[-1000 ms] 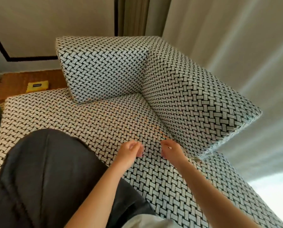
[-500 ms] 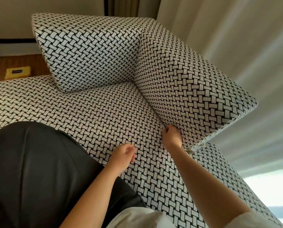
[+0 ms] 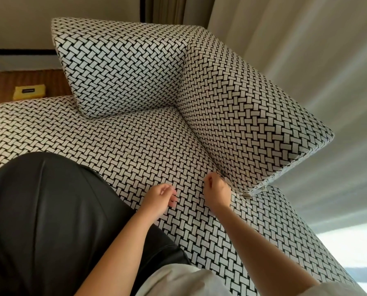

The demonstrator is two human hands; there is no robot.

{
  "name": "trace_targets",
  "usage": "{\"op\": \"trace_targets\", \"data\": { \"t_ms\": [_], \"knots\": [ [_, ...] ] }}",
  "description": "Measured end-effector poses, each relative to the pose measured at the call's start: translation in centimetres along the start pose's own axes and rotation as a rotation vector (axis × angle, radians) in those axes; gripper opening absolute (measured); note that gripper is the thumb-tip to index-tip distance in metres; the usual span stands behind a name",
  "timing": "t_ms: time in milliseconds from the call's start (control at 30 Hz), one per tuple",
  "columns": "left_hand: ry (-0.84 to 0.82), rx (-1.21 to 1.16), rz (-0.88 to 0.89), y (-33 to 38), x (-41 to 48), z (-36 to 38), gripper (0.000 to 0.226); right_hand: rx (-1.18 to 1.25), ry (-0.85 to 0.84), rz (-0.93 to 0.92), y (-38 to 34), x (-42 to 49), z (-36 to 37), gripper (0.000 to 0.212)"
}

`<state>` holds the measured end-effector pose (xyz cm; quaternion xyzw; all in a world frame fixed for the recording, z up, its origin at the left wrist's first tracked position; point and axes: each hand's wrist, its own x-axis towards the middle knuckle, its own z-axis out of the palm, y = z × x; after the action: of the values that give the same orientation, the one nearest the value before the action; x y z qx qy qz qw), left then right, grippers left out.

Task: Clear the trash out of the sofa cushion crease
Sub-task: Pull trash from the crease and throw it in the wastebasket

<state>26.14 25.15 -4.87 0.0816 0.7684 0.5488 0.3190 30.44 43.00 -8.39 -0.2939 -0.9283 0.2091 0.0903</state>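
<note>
Sleeves (image 3: 338,289) of pale cloth sit nearest, with a dark knee (image 3: 50,210) left of the left hand (image 3: 160,199). That hand lies low over the seat (image 3: 125,142), fingers loosely curled, holding nothing that shows. Just right of it, apart from it, the right hand (image 3: 217,192) is balled up, knuckles against the bottom edge of the side cushion (image 3: 242,116); whether it pinches anything cannot be told. The crease (image 3: 199,144) starts at this hand's fingertips and runs away from it to the corner. No trash can be made out along it. Beyond both hands the back cushion (image 3: 118,65) leans. Far left of the left hand lies a yellow pouch (image 3: 29,92); a curtain (image 3: 306,60) hangs beyond the right hand.
</note>
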Motion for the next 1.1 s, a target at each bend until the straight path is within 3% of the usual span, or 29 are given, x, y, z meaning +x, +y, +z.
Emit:
{"op": "trace_targets", "data": {
  "t_ms": [133,233,300,533,700,833,933,1100],
  "knots": [
    [0.004,-0.024,-0.015,0.0,-0.4,-0.1,0.022,0.228,0.082,0.077,0.1,-1.4,-0.1,0.007],
    [0.005,-0.015,-0.013,-0.1,-0.6,-0.3,0.02,0.327,0.105,0.216,0.3,-0.4,-0.5,0.042],
    [0.007,-0.017,-0.01,-0.1,-0.7,-0.4,0.02,0.276,0.066,0.213,0.7,0.3,-0.4,0.049],
    [0.011,0.022,-0.026,0.1,-0.6,-0.2,0.022,0.16,0.047,0.088,0.8,0.6,-0.1,0.005],
    [0.004,0.037,-0.03,0.1,-1.0,-0.5,0.021,0.249,0.123,0.154,0.2,0.3,-0.4,0.012],
    [0.014,0.014,-0.03,0.1,-1.2,-0.6,0.023,0.251,0.078,0.155,0.1,0.7,-0.7,0.026],
    [0.03,0.001,-0.028,0.2,-1.3,-0.7,0.026,0.164,0.062,0.15,-0.1,1.0,-0.8,0.009],
    [0.04,-0.008,-0.019,0.3,-1.5,-0.8,0.025,0.078,0.053,0.153,-0.4,1.1,-0.7,0.01]
  ]
}}
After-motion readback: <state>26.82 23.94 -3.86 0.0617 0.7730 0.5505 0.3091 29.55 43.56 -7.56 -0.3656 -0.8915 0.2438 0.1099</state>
